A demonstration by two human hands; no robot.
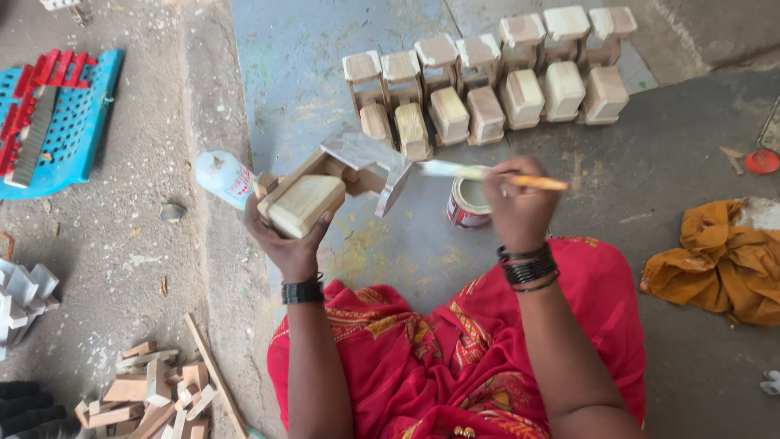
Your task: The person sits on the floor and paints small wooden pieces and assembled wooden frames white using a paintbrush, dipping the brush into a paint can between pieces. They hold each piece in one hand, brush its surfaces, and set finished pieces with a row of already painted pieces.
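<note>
1. The left hand (294,236) grips a small wooden toy chair (329,189) from below, tilted so its grey-coated panel faces the brush.
2. The right hand (518,207) pinches a paintbrush (487,173), bristles at that panel.
3. A small paint tin (466,200) sits just below the brush, within dipping reach.
4. Unpainted chairs (487,77) stand in a row beyond.

A row of wooden toy trucks (487,81) stands at upper centre; the paint tin (467,202) sits below it, the glue bottle (223,177) to its left, wood scraps (154,394) lower left.
</note>
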